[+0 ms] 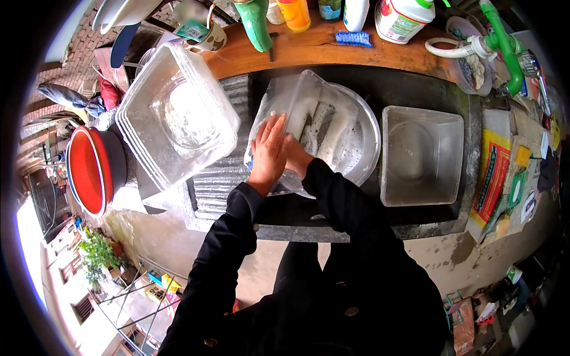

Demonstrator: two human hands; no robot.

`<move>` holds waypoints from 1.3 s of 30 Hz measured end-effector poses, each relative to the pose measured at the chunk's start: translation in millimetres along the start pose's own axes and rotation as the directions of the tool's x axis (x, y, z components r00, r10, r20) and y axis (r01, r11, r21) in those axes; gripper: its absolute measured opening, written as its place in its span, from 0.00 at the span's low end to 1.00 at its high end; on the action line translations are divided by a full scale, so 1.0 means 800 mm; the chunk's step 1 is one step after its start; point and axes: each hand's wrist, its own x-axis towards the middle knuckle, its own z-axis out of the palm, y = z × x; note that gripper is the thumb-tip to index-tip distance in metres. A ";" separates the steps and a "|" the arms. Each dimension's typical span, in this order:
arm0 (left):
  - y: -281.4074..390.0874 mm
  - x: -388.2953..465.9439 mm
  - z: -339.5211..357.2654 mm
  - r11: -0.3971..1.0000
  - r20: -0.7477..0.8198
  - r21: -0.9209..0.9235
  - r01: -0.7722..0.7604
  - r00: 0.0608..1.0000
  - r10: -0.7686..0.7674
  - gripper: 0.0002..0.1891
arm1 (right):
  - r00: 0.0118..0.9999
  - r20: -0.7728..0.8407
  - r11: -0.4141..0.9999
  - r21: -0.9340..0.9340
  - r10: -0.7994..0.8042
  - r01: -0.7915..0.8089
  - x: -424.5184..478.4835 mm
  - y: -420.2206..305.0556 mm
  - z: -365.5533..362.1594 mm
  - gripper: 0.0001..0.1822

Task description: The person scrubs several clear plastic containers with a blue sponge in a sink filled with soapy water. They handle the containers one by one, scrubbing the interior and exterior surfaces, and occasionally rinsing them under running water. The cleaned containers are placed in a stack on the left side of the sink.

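A clear plastic bin [289, 95] is tilted over a round metal basin [372, 129] in the dark stone sink. My left hand [269, 149] lies on the outside of the bin's left wall, its fingers stretched out and close together. Just right of it, my right hand [296, 153] reaches to the same wall, its fingers largely hidden behind the left hand and the plastic, so its hold cannot be made out. Something whitish, perhaps a cloth, shows by the bin's left edge. Another clear bin [422, 155] stands upright in the sink's right part.
Nested clear bins [178, 115] lean on the ribbed stone washboard [218, 187] at left, beside red basins [89, 171]. Bottles, a white jug [403, 20] and a blue scrubber [353, 38] stand or lie on the wooden shelf [311, 49]. A green pipe with a tap [516, 66] is at upper right.
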 end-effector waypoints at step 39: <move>0.030 0.000 -0.002 0.998 0.020 0.059 0.036 0.999 -0.037 0.45 | 0.733 -0.523 0.751 -0.660 -0.436 -0.024 0.054 -0.096 -0.092 0.40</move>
